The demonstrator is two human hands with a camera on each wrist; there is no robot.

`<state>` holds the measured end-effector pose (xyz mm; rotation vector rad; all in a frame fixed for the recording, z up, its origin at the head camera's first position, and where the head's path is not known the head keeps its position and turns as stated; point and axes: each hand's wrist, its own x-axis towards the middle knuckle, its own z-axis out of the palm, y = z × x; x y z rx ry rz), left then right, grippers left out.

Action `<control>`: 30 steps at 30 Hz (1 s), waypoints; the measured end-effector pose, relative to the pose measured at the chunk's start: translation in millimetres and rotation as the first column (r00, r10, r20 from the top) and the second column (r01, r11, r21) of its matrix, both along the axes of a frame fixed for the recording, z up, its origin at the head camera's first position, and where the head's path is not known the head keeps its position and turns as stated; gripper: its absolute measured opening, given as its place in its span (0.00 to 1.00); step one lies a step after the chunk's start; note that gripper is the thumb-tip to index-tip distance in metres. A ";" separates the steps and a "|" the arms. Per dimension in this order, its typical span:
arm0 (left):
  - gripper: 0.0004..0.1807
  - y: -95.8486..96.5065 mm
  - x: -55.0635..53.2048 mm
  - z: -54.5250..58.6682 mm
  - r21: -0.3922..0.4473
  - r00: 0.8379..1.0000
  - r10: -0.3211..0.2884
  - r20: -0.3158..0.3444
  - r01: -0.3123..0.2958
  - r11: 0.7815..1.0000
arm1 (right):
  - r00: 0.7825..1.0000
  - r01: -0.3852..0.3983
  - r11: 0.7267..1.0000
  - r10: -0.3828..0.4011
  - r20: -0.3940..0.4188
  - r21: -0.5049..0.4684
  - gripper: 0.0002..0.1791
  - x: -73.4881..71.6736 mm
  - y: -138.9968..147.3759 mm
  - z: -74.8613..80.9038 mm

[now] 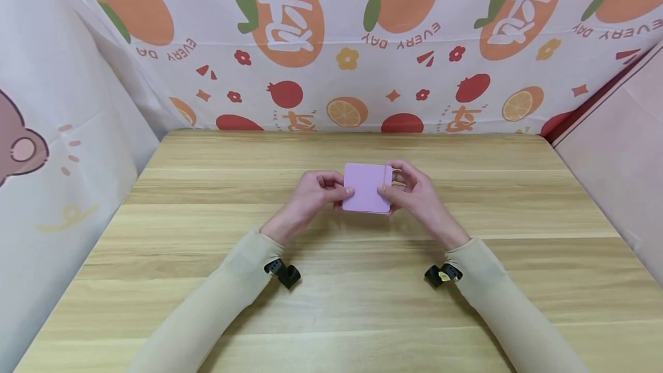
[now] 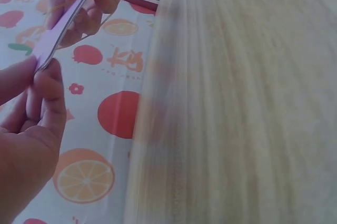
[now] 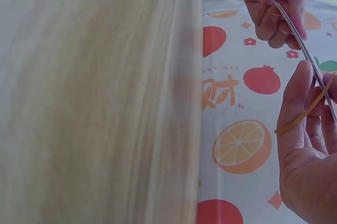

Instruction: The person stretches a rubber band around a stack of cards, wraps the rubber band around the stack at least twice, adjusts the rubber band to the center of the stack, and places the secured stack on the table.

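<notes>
Left hand (image 1: 313, 190) and right hand (image 1: 418, 193) pinch the lilac square (image 1: 365, 190); the band (image 3: 298, 123) across right-hand fingers might snap off should they slip.

1 wood-grain table (image 1: 362, 304); fruit-print cloth (image 1: 336, 39) hanging behind.

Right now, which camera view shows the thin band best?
The right wrist view: there the band appears large and tan, crossing the right hand. The head view shows only a thin line down the purple card, near its right edge; the left wrist view shows thin strands by the right hand.
</notes>
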<state>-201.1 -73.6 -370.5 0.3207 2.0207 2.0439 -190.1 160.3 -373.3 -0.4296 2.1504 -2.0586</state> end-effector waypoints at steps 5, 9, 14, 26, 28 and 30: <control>0.05 0.8 -0.9 0.9 -0.022 0.999 0.028 -0.047 -0.029 0.999 | 0.999 0.000 0.999 0.001 0.034 -0.042 0.25 -1.0 -2.7 -4.3; 0.05 -1.2 -2.8 -0.8 -0.029 0.997 0.022 -0.071 -0.024 0.999 | 0.998 -0.011 0.998 0.014 0.054 -0.058 0.24 -0.9 -4.7 -7.0; 0.05 -2.9 -3.3 -1.1 -0.029 0.995 0.029 -0.093 -0.032 0.999 | 0.997 -0.048 0.996 0.052 0.060 -0.069 0.26 -0.1 -5.9 -9.9; 0.05 -2.6 -5.1 -2.1 0.041 0.997 0.073 -0.011 -0.073 0.996 | 0.988 -0.030 0.997 0.041 0.147 -0.077 0.19 3.6 -10.3 -13.2; 0.05 -3.0 -5.5 -2.7 0.043 0.998 0.068 0.012 -0.069 0.997 | 0.988 -0.024 0.997 0.035 0.150 -0.076 0.19 3.9 -10.1 -12.9; 0.04 -3.3 -5.3 -2.7 0.044 0.998 0.061 0.028 -0.062 0.997 | 0.987 -0.027 0.997 0.038 0.154 -0.078 0.19 4.2 -9.6 -12.4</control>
